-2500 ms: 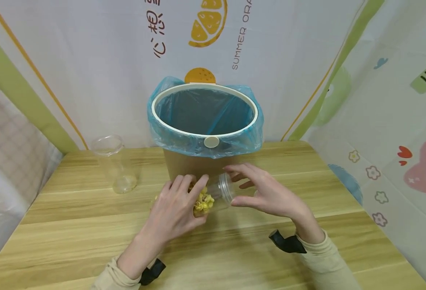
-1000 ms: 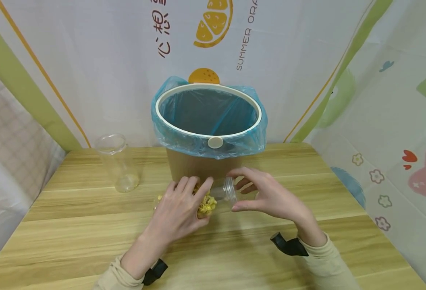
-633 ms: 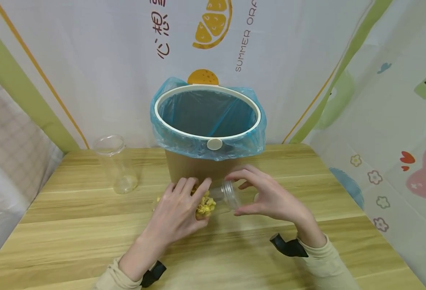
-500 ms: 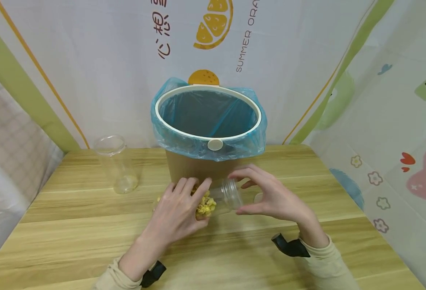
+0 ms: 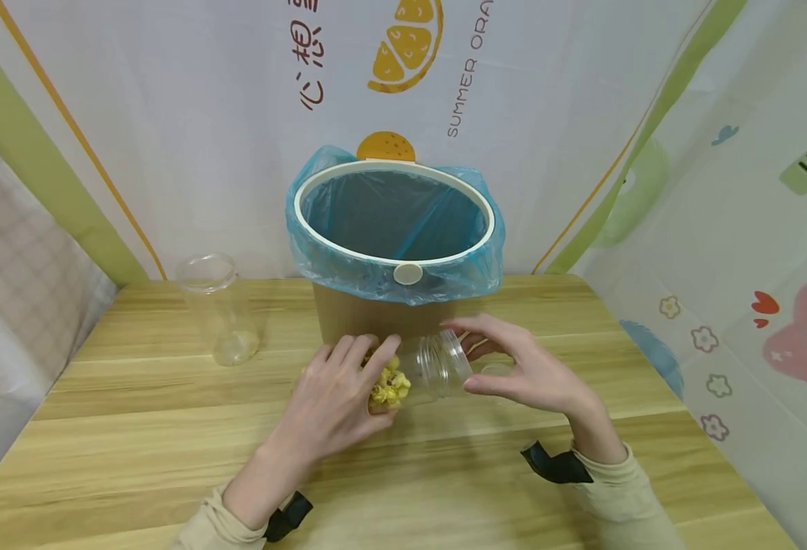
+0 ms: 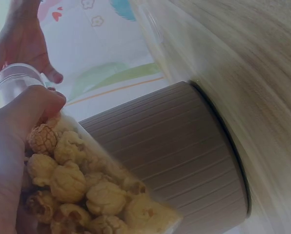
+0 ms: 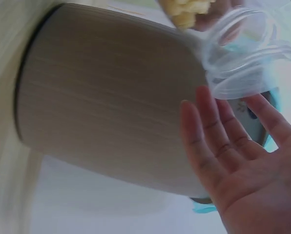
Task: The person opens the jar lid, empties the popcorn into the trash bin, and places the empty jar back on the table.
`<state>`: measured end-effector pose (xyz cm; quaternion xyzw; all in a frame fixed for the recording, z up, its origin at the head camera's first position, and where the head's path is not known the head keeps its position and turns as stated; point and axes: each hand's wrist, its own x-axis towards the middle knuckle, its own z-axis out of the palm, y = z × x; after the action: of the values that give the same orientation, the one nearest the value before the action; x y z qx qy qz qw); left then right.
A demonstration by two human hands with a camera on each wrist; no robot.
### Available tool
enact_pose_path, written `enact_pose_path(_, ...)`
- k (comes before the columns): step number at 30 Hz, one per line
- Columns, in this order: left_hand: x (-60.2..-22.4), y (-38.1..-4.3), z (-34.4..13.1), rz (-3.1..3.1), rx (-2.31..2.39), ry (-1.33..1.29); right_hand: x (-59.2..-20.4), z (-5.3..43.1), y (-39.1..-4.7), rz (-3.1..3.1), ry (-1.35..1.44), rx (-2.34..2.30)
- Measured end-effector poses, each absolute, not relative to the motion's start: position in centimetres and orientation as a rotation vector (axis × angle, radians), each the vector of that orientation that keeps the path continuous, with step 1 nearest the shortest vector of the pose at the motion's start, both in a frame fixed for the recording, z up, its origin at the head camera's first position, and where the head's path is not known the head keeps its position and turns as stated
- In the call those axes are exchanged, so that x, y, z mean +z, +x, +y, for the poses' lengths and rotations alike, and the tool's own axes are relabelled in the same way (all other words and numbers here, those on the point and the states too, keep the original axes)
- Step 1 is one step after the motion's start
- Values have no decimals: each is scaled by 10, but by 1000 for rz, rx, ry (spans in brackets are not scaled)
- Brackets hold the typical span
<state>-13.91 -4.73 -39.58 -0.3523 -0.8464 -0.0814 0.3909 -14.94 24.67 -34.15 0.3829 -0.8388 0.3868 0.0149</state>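
My left hand (image 5: 337, 393) grips a clear plastic jar (image 5: 415, 370) lying on its side above the table, its mouth toward the right. Yellow popcorn (image 5: 389, 387) fills its lower part; in the left wrist view the popcorn (image 6: 87, 185) shows through the wall. Between thumb and index finger, my right hand (image 5: 530, 370) pinches a clear screw lid (image 5: 458, 357) at the jar's mouth. The lid sits off the threaded neck, tilted slightly. In the right wrist view the lid (image 7: 243, 78) is seen beside the neck, with the other fingers spread below it.
A tan bin (image 5: 382, 313) lined with a blue bag (image 5: 472, 283) stands right behind the hands. At the back left, a second clear jar (image 5: 217, 313) stands upright. A clear round piece (image 5: 495, 374) shows partly behind my right hand. A printed curtain hangs behind the wooden table (image 5: 169, 443).
My right hand has moved a little to the right, and the lid has come away from the jar's neck with it. My left hand keeps its grip in about the same place.
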Motion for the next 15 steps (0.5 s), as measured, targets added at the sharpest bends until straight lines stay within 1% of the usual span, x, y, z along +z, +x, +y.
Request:
enact_pose_path(7,-395,-140,-48,-2110,-211,-911,-354,258,-156,-2608,1123,1306)
enact_pose_path(15,-392,-138,-48,-2082,-228,-936,-370,266,-163,-2599,1125,1316)
